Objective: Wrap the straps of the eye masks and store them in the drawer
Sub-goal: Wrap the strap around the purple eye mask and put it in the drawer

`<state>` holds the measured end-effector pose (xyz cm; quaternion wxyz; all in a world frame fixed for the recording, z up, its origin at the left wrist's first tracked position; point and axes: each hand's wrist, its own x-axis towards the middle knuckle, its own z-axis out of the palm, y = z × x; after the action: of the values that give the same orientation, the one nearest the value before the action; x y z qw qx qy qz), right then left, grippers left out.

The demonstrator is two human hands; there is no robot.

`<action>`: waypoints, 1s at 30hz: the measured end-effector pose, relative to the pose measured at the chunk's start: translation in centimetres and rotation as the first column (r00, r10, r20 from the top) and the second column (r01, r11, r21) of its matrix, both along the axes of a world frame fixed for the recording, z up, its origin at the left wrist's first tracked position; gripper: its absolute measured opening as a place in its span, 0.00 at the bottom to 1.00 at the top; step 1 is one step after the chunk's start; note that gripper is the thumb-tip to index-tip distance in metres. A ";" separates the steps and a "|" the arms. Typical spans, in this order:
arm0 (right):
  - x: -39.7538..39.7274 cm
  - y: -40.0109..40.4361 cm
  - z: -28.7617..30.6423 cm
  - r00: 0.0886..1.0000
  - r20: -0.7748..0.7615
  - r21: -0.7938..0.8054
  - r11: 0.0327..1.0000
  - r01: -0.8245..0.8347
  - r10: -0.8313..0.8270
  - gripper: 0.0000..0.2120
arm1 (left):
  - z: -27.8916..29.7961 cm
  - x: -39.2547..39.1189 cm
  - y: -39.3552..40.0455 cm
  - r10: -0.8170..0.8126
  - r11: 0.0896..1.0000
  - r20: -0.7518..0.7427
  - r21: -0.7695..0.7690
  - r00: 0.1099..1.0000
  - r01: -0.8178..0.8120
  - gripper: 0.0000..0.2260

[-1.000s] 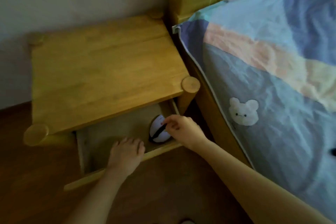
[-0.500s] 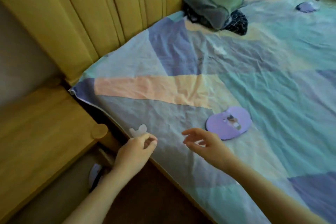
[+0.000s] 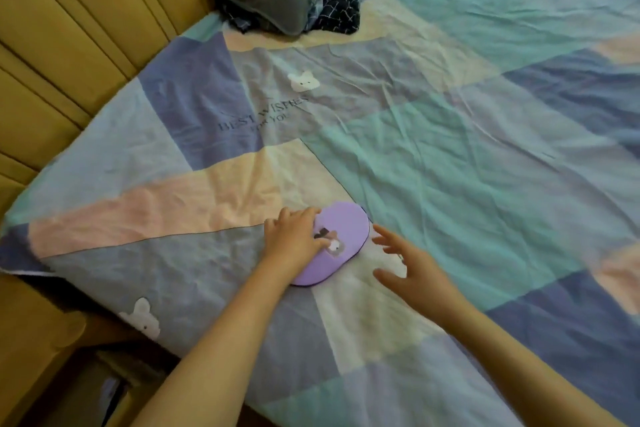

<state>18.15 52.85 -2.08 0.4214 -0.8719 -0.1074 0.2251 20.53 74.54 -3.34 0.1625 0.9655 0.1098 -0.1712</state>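
My left hand [image 3: 294, 243] rests on the near-left part of the purple eye mask [image 3: 341, 246], fingers laid over it, not visibly curled round it. My right hand [image 3: 412, 270] hovers just beside the mask's right edge, fingers spread, holding nothing. The mask lies flat between both hands on the patchwork bedsheet [image 3: 450, 166], long axis running from near-left to far-right; the left hand is nearer. It is an oval pad bearing a small printed figure; its strap is not discernible.

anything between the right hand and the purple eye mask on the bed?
Nothing visible. The right hand hovers open just right of the purple eye mask, only bare bedsheet between them. The left hand already rests on the mask's left side.
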 end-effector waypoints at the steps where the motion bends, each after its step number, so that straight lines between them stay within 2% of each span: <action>1: 0.1 -0.2 -0.1 1.000 0.000 0.009 1.000 -0.011 0.011 0.36 | 0.0 -0.1 0.1 0.007 0.998 -0.016 0.068 1.000 -0.006 0.26; 3: 0.2 -0.3 -0.1 0.999 0.007 0.031 0.999 -0.032 0.031 0.40 | 0.2 -0.1 0.7 0.013 0.994 -0.075 0.111 0.997 -0.005 0.26; 4: 0.1 -0.2 -0.2 0.999 0.006 0.048 0.998 -0.034 0.033 0.42 | 0.5 -0.1 1.0 0.013 0.998 -0.083 0.067 0.996 -0.008 0.26; 6: 0.1 0.3 -0.1 1.000 0.012 0.073 0.997 -0.014 0.013 0.46 | 2.0 -0.2 0.9 -0.003 0.992 0.013 -0.129 1.000 0.004 0.26; 8: 0.2 0.8 0.3 0.998 0.059 0.094 0.996 0.006 -0.011 0.48 | 4.4 -0.3 0.0 0.016 0.926 0.161 -0.374 0.987 0.046 0.26; 10: 0.4 1.4 1.0 0.994 0.087 0.169 0.984 0.051 -0.067 0.44 | 6.6 -0.6 -1.1 0.068 0.829 0.254 -0.552 0.965 0.087 0.25; 13: 0.8 1.8 1.9 0.974 0.064 0.313 0.931 0.189 -0.219 0.41 | 8.4 -0.9 -2.0 0.199 0.721 0.338 -0.686 0.920 0.096 0.27; 16: 1.1 2.0 3.4 0.969 0.049 0.428 0.881 0.200 -0.243 0.33 | 9.1 -0.9 -1.4 0.229 0.741 0.390 -0.664 0.892 0.100 0.33; 18: 1.3 2.0 4.6 0.980 0.045 0.482 0.863 0.149 -0.194 0.31 | 9.0 -0.7 -0.3 0.133 0.749 0.273 -0.657 0.953 0.084 0.36; 20: 1.7 2.2 5.4 0.986 0.025 0.499 0.857 0.132 -0.166 0.30 | 8.9 -0.6 0.6 0.059 0.683 0.076 -0.730 0.995 0.015 0.25; 22: 2.1 2.6 5.7 0.961 -0.052 0.563 0.787 0.252 -0.271 0.29 | 8.9 -0.9 0.7 0.125 0.614 0.018 -0.787 0.992 -0.063 0.15; 24: 1.8 3.4 5.9 0.871 -0.164 0.599 0.655 0.461 -0.464 0.25 | 9.1 -1.2 0.5 0.311 0.514 0.026 -0.845 0.950 -0.146 0.11; 25: 1.3 4.0 5.9 0.828 -0.210 0.586 0.611 0.532 -0.520 0.22 | 9.1 -1.4 0.3 0.411 0.413 -0.001 -0.891 0.912 -0.187 0.11; 26: 0.6 4.5 5.7 0.811 -0.250 0.568 0.599 0.565 -0.529 0.18 | 9.2 -1.6 0.1 0.493 0.271 -0.062 -0.937 0.868 -0.221 0.11; 28: -1.1 5.9 5.4 0.849 -0.311 0.526 0.667 0.528 -0.427 0.11 | 9.2 -2.0 -0.4 0.587 0.006 -0.212 -0.964 0.781 -0.266 0.12; 29: -1.9 6.4 5.2 0.871 -0.325 0.503 0.713 0.489 -0.368 0.09 | 9.1 -2.1 -0.6 0.617 -0.061 -0.259 -0.957 0.743 -0.283 0.12; 30: -2.4 6.9 5.1 0.884 -0.330 0.481 0.746 0.460 -0.332 0.06 | 9.0 -2.2 -0.5 0.644 -0.091 -0.281 -0.951 0.711 -0.294 0.11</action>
<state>15.76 59.74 3.06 0.6997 -0.6863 0.0696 0.1861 18.31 74.03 5.62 0.8082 0.5167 0.2825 0.0041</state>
